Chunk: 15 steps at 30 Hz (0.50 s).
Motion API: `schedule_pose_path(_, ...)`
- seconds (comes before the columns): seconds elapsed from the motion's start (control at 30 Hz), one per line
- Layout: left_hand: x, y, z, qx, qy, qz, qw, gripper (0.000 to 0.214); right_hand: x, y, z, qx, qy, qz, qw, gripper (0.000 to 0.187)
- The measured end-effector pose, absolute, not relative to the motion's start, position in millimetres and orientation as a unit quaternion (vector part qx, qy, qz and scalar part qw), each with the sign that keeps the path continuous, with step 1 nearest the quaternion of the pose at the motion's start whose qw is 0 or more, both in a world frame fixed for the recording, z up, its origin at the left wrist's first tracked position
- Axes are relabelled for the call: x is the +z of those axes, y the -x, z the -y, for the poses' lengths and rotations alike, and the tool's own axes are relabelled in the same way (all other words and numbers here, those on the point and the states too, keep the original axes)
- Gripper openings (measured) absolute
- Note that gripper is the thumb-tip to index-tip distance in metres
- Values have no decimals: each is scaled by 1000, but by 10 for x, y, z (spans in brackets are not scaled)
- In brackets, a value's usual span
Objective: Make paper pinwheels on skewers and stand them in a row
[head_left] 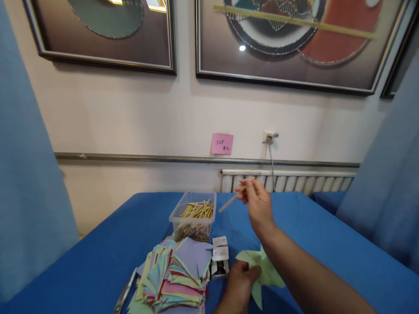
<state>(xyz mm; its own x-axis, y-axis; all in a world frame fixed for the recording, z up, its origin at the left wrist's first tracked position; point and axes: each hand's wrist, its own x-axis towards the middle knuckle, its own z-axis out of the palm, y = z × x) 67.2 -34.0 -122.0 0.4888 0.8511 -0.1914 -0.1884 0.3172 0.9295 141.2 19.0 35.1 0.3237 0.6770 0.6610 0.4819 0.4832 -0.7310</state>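
My left hand [240,281] is closed on a pale green paper pinwheel [270,272], thumb on top, low and right of the middle. The pinwheel's points stick out around the hand, and my right forearm covers part of it. Raised above the table, my right hand [257,203] pinches a thin pale stick [228,203], which slants down to the left. Left of my left hand stands a small opened white box [220,255] with dark small pieces inside, too small to make out. Beside that lies a big pile of coloured paper squares [183,272] with cut corners.
Behind the paper pile, a clear plastic box [193,221] holds many thin wooden sticks [199,209]. Scissors [125,291] lie at the pile's left. A blue cloth covers the table [314,235]. Beyond it are a radiator [307,183] and a wall with a rail [147,158].
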Motion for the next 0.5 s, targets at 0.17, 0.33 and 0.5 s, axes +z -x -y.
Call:
schedule_pose_path(0.17,-1207,-681,345,396,-434,-361,724,23,-302,-2115,619,198,478,327,791,33)
schedule_pose_path(0.33,-1144,-670,373,396,-413,-342,746,28,-980,-2560,656,309,540,250,742,42)
schedule_pose_path(0.5,-1033,-650,408,379,-401,-331,765,23,-1265,-2439,451,450,525,360,627,49)
